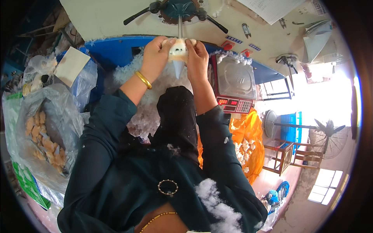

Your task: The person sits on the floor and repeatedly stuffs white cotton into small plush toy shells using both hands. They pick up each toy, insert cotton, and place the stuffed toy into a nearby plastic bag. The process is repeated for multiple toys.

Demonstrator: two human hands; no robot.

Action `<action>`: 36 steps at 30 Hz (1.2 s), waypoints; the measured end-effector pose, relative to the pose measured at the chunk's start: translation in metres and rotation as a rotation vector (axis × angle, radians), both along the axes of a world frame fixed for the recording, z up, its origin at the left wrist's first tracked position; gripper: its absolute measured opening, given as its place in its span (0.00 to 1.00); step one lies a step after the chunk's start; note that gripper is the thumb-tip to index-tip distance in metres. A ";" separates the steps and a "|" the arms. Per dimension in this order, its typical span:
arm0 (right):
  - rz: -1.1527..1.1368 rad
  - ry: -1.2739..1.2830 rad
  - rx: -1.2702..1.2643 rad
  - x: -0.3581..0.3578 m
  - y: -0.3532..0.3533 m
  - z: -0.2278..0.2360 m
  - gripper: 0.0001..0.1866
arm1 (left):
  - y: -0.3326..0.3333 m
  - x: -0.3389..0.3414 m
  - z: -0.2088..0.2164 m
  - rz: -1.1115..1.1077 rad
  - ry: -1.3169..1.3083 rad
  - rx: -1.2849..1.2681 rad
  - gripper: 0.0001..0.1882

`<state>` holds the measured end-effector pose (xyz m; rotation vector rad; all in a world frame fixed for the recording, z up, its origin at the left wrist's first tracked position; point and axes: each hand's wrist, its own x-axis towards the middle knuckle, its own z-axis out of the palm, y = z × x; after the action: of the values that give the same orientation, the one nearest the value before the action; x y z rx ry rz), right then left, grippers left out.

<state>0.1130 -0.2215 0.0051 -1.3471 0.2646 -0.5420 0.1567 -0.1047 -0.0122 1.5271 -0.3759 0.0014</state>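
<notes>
Both my hands hold a small plush toy skin (pixel 178 49) at the end of a thin metal tube (pixel 180 28). Its face is white with dark eyes, its edges are tan, and a pale blue pointed part hangs below. My left hand (pixel 156 53) pinches the left side of the plush skin, thumb in front. On the right side, the fingers of my right hand (pixel 197 58) are closed round its edge. The tube comes out of a dark round machine port (pixel 179 11) with black handles. How far the tube reaches inside is hidden by the plush.
Loose white stuffing (pixel 130 79) lies below my hands. At the right stands a red electronic scale (pixel 235 77), near red buttons (pixel 228 45). An orange bag (pixel 252 128) holds several white plush pieces. To the left, a clear plastic bag (pixel 64 112) contains tan plush skins (pixel 48 145).
</notes>
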 end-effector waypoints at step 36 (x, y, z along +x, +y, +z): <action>-0.117 0.038 -0.183 -0.043 -0.031 -0.022 0.04 | 0.012 -0.037 0.009 0.055 -0.671 0.211 0.05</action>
<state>0.0703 -0.2528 -0.0165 -1.5272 0.3330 -0.6509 0.1197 -0.0928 -0.0036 1.7199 -0.8863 0.5425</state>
